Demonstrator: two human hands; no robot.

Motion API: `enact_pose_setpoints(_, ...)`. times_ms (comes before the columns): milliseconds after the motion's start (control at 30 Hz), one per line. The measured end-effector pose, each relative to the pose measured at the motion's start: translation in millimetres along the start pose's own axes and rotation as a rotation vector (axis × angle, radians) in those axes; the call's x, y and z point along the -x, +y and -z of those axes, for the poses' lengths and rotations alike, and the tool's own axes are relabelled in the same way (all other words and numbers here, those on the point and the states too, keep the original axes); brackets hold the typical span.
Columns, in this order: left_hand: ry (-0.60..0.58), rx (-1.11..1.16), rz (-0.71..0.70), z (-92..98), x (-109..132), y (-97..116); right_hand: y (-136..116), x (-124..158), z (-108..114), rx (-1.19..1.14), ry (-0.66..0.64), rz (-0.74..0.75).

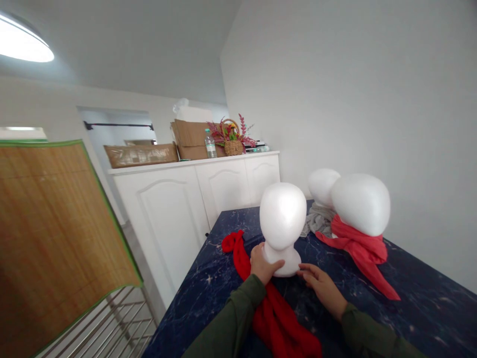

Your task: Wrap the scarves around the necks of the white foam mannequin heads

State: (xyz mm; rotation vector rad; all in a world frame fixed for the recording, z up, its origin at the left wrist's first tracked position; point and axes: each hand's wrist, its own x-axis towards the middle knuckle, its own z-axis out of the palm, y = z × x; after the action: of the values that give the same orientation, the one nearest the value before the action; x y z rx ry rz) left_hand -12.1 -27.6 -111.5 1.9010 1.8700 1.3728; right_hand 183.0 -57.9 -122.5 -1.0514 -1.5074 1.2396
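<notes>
The left hand [263, 266] is curled around the neck of a white foam head [282, 219], grasping it at the base, while the right hand [322, 286] lies loose with its fingers stretched out, the tips touching the base from the other side. The foam head stands upright near the front of the dark blue table [417, 303], with a red scarf [276, 313] lying beside it and trailing back between the two sleeves. Farther right stand a second head [360, 204] with a red cloth [363, 251] at its neck and, behind it, a third head [323, 185] on a grey cloth [318, 219].
</notes>
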Motion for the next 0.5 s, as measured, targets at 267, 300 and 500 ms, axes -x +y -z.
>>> enact_pose_setpoints(267, 0.022, 0.002, -0.009, 13.9, -6, -9, -1, 0, 0, 0.045, 0.005, 0.009)
enact_pose_setpoints(300, 0.02, 0.018, 0.0, 15.4, -7, -11, 0, 0, 1, 0.054, 0.001, 0.016)
enact_pose_setpoints(500, 0.025, 0.164, 0.048, 15.3, -9, -17, 4, 0, 1, 0.113, -0.025, 0.057)
